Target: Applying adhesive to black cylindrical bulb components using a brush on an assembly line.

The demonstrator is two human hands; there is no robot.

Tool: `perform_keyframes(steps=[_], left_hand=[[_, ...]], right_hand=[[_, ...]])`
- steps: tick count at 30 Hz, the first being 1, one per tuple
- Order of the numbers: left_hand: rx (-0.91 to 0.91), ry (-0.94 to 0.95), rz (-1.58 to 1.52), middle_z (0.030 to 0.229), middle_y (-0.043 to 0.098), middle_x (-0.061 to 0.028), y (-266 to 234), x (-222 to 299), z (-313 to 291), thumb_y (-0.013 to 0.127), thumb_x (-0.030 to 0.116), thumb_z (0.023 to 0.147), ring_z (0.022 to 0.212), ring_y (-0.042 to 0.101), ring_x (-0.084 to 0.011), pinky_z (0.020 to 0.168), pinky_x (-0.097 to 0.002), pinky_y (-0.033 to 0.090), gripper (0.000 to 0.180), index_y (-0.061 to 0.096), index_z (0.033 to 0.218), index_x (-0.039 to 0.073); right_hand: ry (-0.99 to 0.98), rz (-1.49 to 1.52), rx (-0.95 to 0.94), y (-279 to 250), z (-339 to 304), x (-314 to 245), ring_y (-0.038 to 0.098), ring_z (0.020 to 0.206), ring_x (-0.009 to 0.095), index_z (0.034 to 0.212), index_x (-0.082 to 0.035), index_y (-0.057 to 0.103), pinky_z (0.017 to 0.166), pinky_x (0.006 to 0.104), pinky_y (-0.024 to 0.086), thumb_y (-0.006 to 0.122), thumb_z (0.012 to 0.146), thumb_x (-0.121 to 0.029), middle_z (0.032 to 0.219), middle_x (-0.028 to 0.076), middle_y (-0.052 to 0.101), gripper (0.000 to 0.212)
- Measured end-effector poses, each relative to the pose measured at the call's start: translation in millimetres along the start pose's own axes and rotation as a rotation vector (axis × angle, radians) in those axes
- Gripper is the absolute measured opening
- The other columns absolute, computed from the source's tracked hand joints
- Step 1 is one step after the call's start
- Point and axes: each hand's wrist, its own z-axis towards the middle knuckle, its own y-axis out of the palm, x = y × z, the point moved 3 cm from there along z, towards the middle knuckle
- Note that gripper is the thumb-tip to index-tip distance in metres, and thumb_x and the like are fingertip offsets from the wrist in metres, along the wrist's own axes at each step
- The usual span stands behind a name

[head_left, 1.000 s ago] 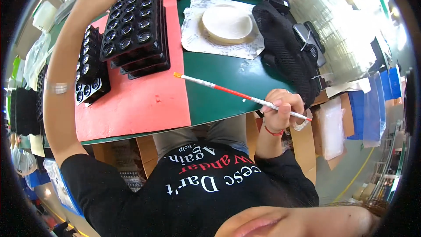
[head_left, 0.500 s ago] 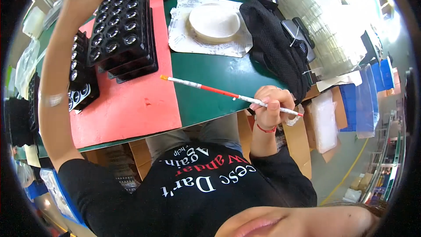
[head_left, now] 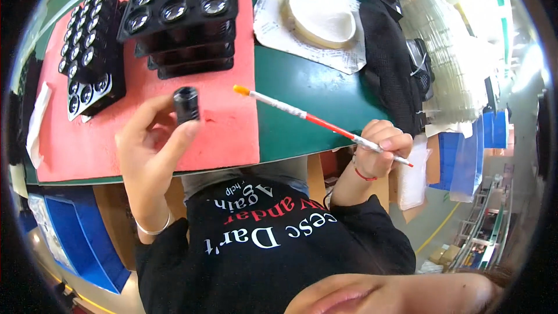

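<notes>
Small black cylindrical lens barrel (head_left: 186,104) sits pinched at the tips of the left hand (head_left: 152,146), held above the salmon-red mat (head_left: 232,134) near its front edge. The thumb presses it from below and the forefinger (head_left: 148,110) from the side, so the barrel stands clear of the palm with its upper end showing; the other fingers curl loosely behind. A thin metal bangle (head_left: 152,229) circles that wrist.

The right hand (head_left: 381,150) is closed around a long thin white-and-red swab stick with an orange tip (head_left: 302,115), gripped near its rear end, fingers pressed together over the shaft. The stick slants up and left across the green tabletop (head_left: 302,87), its orange tip lying just beside the mat's right edge, near the barrel but apart from it. A red cord (head_left: 363,174) is on that wrist.

Beyond the left hand, stacked black plastic trays of round lenses (head_left: 186,6) rest on the mat, with another such tray (head_left: 93,64) to their left. A cream round dish (head_left: 321,16) lies on white paper (head_left: 273,6).
</notes>
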Motion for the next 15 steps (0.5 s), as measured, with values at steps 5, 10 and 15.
perform_keyframes(steps=[5, 10, 15], left_hand=[[-0.027, -0.008, 0.021, 0.075, 0.062, -0.0049, 6.1, -4.2, 1.4, 0.071, 0.001, 0.067, 0.056, 0.049, -0.0029, 0.047, -0.0155, 0.039, 0.03, 0.061, 0.094, -0.005], [-0.016, 0.025, 0.024, 0.074, 0.062, -0.0059, 5.2, -2.6, 1.9, 0.072, 0.001, 0.065, 0.055, 0.053, -0.0048, 0.046, -0.0164, 0.04, 0.03, 0.062, 0.093, -0.005], [0.001, 0.043, 0.163, 0.072, 0.063, -0.0068, 6.9, -2.0, 1.3, 0.073, 0.002, 0.064, 0.053, 0.053, -0.0056, 0.046, -0.0169, 0.04, 0.031, 0.062, 0.092, -0.004]], right_hand=[[-0.007, -0.042, -0.107, -0.1, -0.9, 0.5, 0.055, 0.043, 0.018, 0.071, -0.002, 0.053, 0.04, 0.0256, 0.044, 0.066, 0.076, -0.02, 0.056, 0.01, 0.057, 0.023], [-0.012, -0.018, -0.188, 0.1, -1.4, 1.8, 0.058, 0.048, 0.019, 0.071, -0.002, 0.054, 0.042, 0.0256, 0.046, 0.067, 0.075, -0.02, 0.061, 0.012, 0.06, 0.022], [-0.018, 0.006, -0.294, -1.9, 1.7, 3.2, 0.061, 0.054, 0.02, 0.073, -0.002, 0.055, 0.045, 0.0255, 0.046, 0.068, 0.075, -0.02, 0.064, 0.011, 0.062, 0.022]])
